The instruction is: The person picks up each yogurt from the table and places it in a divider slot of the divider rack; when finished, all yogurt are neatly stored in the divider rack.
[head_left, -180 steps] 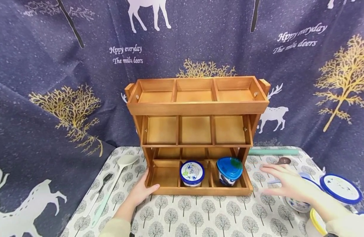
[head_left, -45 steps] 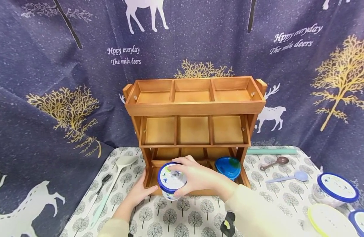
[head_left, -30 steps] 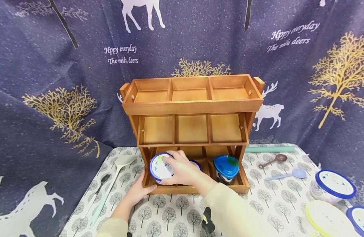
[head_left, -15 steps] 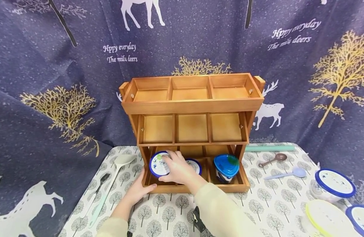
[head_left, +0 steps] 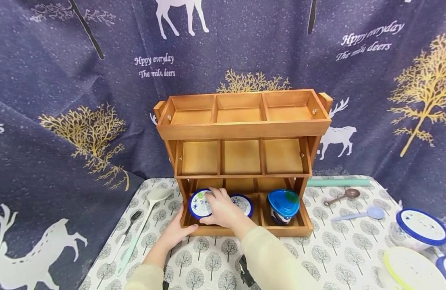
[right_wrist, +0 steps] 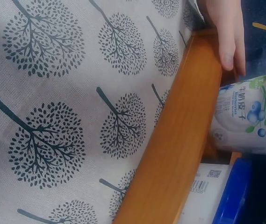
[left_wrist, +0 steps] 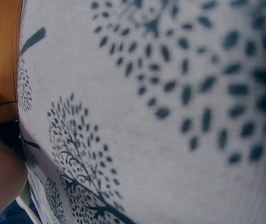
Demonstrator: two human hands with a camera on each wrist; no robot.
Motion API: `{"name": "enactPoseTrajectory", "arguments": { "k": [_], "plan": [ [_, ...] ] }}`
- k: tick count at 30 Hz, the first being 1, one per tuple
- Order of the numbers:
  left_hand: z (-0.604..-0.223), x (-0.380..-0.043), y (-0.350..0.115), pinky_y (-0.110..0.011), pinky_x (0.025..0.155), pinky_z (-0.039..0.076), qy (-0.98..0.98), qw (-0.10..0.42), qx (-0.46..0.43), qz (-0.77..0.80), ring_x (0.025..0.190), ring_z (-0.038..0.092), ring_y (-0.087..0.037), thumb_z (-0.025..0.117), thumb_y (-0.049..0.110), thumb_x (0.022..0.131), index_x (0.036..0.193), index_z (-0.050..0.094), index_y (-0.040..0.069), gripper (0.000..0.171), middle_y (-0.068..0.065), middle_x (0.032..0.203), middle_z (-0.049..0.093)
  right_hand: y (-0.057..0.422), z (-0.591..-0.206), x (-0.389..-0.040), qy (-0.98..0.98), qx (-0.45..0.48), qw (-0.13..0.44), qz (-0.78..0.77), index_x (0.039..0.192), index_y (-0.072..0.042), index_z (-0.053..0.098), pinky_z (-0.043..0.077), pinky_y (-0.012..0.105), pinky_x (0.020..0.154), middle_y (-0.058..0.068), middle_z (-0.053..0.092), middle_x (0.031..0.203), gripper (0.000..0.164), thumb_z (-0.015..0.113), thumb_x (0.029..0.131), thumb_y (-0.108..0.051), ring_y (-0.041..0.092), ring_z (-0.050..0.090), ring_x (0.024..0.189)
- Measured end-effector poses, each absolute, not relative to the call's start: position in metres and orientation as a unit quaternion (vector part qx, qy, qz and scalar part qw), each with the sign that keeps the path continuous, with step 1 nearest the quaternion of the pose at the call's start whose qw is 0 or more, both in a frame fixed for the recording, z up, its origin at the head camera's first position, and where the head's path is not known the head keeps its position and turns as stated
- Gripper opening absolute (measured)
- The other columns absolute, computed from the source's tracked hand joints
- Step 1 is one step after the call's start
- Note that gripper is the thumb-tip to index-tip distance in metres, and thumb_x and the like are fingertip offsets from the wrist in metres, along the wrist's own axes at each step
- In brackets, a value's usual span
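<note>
My right hand (head_left: 223,207) grips the lid rim of a round white plastic tub (head_left: 200,204) with a blue-edged lid. In the right wrist view, the tub's printed wall (right_wrist: 242,114) sits low behind the front board, in the bottom-left compartment of a wooden three-tier rack (head_left: 244,129). A similar tub (head_left: 244,204) stands in the middle compartment, partly covered by my right hand. At the bottom right is a tub with a blue lid (head_left: 283,201). My left hand (head_left: 175,231) holds the rack's lower left corner, thumb over the front board; its other fingers are partly hidden.
Left of the rack lie a fork (head_left: 130,225) and a long-handled spoon (head_left: 146,219). A brown spoon (head_left: 344,195), a pale blue spoon (head_left: 368,213) and a green tube (head_left: 339,182) lie on the right. More lidded tubs (head_left: 422,225) stand at the right edge.
From the right side, where it was open six seconds ago, my right hand has brought the tub across and lowered it into the bottom-left compartment. My left hand has stayed at the corner.
</note>
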State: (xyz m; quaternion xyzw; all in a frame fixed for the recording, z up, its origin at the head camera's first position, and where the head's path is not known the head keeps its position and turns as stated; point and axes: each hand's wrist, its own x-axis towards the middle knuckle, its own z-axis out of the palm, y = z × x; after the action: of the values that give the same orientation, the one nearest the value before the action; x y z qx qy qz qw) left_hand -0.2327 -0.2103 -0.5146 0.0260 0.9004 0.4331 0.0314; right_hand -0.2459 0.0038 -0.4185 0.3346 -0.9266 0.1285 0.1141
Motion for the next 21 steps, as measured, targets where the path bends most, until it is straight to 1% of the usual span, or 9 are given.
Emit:
{"name": "enactPoseTrajectory", "arguments": {
  "k": [5, 10, 16, 21],
  "plan": [
    [-0.515, -0.233, -0.212, -0.06, 0.104, 0.022, 0.897, 0.026, 0.038, 0.44, 0.134, 0.027, -0.042, 0.072, 0.048, 0.077, 0.152, 0.004, 0.013, 0.107, -0.017, 0.153, 0.017, 0.003, -0.42, -0.245, -0.932, 0.328, 0.093, 0.119, 0.128, 0.0, 0.053, 0.035, 0.038, 0.104, 0.018, 0.048, 0.135, 0.081, 0.075, 0.071, -0.053, 0.034, 0.043, 0.121],
    [-0.516, -0.235, -0.212, -0.06, 0.105, 0.022, 0.895, 0.024, 0.04, 0.444, 0.133, 0.028, -0.042, 0.073, 0.046, 0.077, 0.152, 0.004, 0.014, 0.107, -0.018, 0.153, 0.018, 0.003, -0.424, -0.246, -0.933, 0.328, 0.086, 0.12, 0.125, 0.0, 0.056, 0.037, 0.039, 0.102, 0.019, 0.05, 0.132, 0.078, 0.075, 0.071, -0.054, 0.034, 0.045, 0.12],
    [-0.516, -0.235, -0.212, -0.061, 0.105, 0.02, 0.898, 0.027, 0.032, 0.439, 0.134, 0.024, -0.043, 0.073, 0.046, 0.077, 0.152, 0.005, 0.012, 0.107, -0.019, 0.153, 0.016, 0.006, -0.43, -0.247, -0.933, 0.326, 0.075, 0.13, 0.123, 0.0, 0.057, 0.037, 0.038, 0.102, 0.02, 0.049, 0.133, 0.077, 0.077, 0.07, -0.052, 0.034, 0.045, 0.12],
    [-0.517, -0.236, -0.212, -0.061, 0.104, 0.021, 0.899, 0.026, 0.03, 0.435, 0.134, 0.026, -0.043, 0.073, 0.047, 0.077, 0.152, 0.006, 0.011, 0.107, -0.019, 0.153, 0.018, 0.009, -0.431, -0.248, -0.933, 0.331, 0.063, 0.124, 0.124, -0.001, 0.056, 0.035, 0.039, 0.104, 0.02, 0.048, 0.134, 0.078, 0.075, 0.071, -0.054, 0.034, 0.044, 0.122]
  ]
}}
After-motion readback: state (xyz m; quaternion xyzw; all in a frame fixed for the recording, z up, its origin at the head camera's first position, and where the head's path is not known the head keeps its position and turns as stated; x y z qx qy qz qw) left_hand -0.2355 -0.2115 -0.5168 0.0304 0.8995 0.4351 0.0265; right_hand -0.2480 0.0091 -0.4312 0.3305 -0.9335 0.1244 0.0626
